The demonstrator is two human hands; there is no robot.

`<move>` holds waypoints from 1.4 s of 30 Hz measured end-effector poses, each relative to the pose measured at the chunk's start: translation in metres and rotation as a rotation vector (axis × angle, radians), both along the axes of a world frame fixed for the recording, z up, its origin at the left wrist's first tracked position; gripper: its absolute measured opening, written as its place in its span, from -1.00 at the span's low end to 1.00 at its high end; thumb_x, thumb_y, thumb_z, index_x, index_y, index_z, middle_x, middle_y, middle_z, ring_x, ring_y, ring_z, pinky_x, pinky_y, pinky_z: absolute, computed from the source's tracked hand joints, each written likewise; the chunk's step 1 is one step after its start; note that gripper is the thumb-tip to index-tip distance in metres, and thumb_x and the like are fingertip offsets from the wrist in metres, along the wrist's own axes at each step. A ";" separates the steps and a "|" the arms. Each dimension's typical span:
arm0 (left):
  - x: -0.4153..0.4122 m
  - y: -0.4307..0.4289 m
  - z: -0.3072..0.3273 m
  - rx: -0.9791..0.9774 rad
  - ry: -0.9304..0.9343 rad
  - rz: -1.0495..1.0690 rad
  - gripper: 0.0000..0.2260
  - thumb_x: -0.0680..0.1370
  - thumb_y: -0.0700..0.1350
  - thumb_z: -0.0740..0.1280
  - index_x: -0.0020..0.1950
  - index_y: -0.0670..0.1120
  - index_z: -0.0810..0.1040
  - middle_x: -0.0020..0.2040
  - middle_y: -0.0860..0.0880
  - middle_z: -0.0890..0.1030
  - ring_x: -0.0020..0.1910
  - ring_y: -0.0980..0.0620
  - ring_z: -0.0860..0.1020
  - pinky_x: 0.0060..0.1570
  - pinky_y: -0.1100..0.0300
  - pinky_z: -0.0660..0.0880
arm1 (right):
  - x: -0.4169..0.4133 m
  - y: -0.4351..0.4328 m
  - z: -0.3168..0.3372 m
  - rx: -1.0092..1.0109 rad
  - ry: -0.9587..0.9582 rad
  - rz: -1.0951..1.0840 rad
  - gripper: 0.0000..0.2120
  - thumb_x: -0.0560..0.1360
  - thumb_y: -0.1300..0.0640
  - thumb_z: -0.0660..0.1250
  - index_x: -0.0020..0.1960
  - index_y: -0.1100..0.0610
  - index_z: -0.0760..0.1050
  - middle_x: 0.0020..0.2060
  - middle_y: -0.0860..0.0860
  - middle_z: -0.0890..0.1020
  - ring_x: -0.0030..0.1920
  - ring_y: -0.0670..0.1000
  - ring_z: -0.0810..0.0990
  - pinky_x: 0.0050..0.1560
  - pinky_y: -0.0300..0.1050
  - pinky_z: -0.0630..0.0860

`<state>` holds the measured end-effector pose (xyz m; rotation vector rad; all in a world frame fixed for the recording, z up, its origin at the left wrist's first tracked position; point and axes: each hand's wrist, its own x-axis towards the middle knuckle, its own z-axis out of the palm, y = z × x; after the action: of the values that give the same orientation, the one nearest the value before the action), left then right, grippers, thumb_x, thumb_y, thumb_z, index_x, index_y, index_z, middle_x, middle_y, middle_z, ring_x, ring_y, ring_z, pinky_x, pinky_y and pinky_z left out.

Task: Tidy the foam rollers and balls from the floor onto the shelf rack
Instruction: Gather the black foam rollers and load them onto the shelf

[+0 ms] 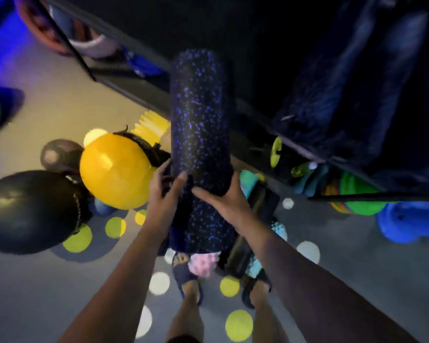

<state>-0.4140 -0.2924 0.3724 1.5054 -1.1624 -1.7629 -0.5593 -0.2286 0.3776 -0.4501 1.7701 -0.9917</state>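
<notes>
A long black foam roller (198,125) with blue specks stands nearly upright in the middle of the view, lifted off the floor. My left hand (162,194) grips its left side and my right hand (223,201) wraps its right side, both near the lower third. Its top end reaches up to the dark shelf rack (258,110). On the floor to the left lie a yellow ball (114,172), a large black ball (30,211) and a smaller brown ball (57,154). A yellow ridged roller (151,127) peeks out behind the yellow ball.
More dark speckled rollers (352,78) lie on the rack at the right. A teal roller (250,186), green and blue items (406,219) and a yellow disc (276,152) sit low on the right. My sandalled feet (191,283) stand on a grey dotted floor (60,293).
</notes>
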 end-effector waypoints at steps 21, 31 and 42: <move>-0.227 0.034 0.032 -0.046 -0.023 -0.058 -0.79 0.70 -0.23 0.22 0.28 -0.11 0.57 -0.02 -0.04 0.63 -0.16 0.02 0.58 -0.18 0.17 0.50 | -0.265 0.024 0.129 -0.059 1.483 0.067 -0.54 0.47 0.04 0.40 0.36 0.00 0.52 0.50 0.12 0.39 0.49 0.28 0.31 0.42 0.30 0.22; -0.043 0.013 -0.050 0.148 -0.163 0.021 -0.86 0.69 -0.19 0.25 0.13 -0.02 0.58 -0.05 -0.05 0.64 -0.19 0.03 0.58 -0.16 0.17 0.52 | -0.066 0.006 0.003 -0.152 1.246 0.441 -0.75 0.47 0.19 0.34 0.12 0.07 0.63 0.25 0.09 0.59 0.24 0.21 0.52 0.18 0.13 0.41; 0.186 -0.012 -0.171 0.343 -0.407 -0.234 -0.88 0.67 -0.25 0.28 0.17 -0.10 0.54 -0.19 -0.08 0.59 -0.39 0.15 0.54 -0.39 0.30 0.43 | 0.137 -0.001 -0.178 0.520 0.423 0.411 -0.61 0.57 0.15 0.34 0.38 0.19 0.48 0.31 0.22 0.50 0.31 0.27 0.49 0.28 0.06 0.44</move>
<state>-0.2280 -0.3048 0.2010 2.0787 -1.3213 -1.9408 -0.4224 -0.2292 0.1992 -0.6832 2.1036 -0.1333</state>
